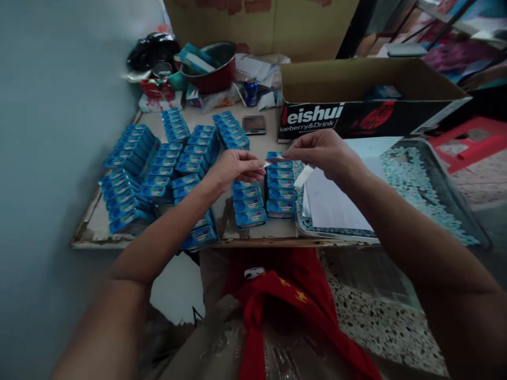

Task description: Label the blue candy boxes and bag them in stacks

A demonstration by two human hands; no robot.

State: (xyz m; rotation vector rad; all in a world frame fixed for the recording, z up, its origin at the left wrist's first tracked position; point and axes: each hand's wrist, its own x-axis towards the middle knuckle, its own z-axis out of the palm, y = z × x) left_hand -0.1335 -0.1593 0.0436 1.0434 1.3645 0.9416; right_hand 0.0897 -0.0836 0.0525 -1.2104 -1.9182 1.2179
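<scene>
Above the rows of small blue boxes (250, 204), my left hand (237, 168) and my right hand (322, 150) face each other with fingertips pinched. A thin, pale strip (271, 161) runs between the two sets of fingertips; its exact kind is too small to make out. Below my right palm shows a wider white strip (303, 177), possibly part of the same piece. Another row of blue boxes (281, 194) stands directly under the hands. Part of these rows is hidden behind my left fingers.
More blue boxes (129, 153) stand in rows on the left of the table. At right, a metal tray (455, 195) holds small pale-blue pieces and white paper (336, 203). Behind are an open carton (380, 117), a blue can (251, 92) and a red basin (214, 79).
</scene>
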